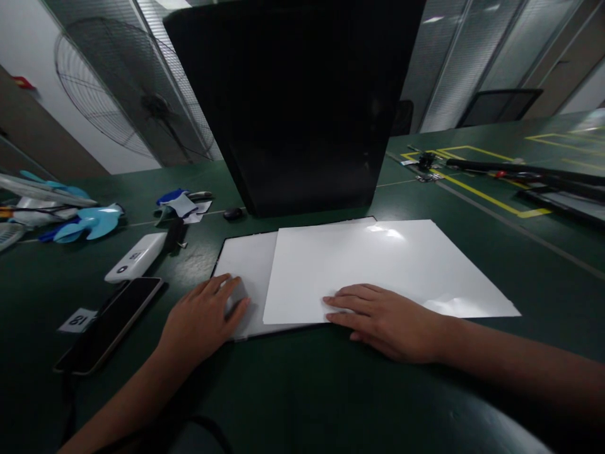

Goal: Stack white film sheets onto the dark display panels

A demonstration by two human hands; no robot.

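A glossy white sheet (378, 265) lies flat, overlapping a white panel with a thin dark edge (253, 258). The panel shows on the left and in a strip along the sheet's back edge. My right hand (382, 318) rests on the sheet's front edge, fingers stretched out and pointing left. At the panel's left end is my left hand (205, 315), fingertips on its surface, fingers apart and slightly bent. Neither hand grips anything. How far the panel reaches under the sheet is hidden.
A large black panel (307, 113) stands upright behind the sheet. To the left lie a phone (111, 325), a white device (137, 257), a small black mouse (233, 214) and blue fan blades (92, 222). Black rods (524, 169) and yellow tape lines (482, 197) are on the green table at right.
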